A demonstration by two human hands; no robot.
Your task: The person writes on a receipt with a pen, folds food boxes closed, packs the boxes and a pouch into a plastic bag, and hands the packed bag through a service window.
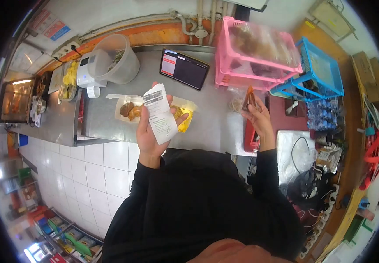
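Receipt (160,115) sits pinched in the left hand (148,131), held up over a paper tray of fried food (130,110) on the steel counter (215,122). Right hand (259,118), at 3 o'clock from it, grips a small sauce packet (249,98) just below the pink basket (259,48). Food looks plated already; packet not yet placed with it, order likely mid-check.

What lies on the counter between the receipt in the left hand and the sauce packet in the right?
Head view: mostly bare steel counter between receipt and sauce packet; only the food wrapper's yellow corner intrudes.
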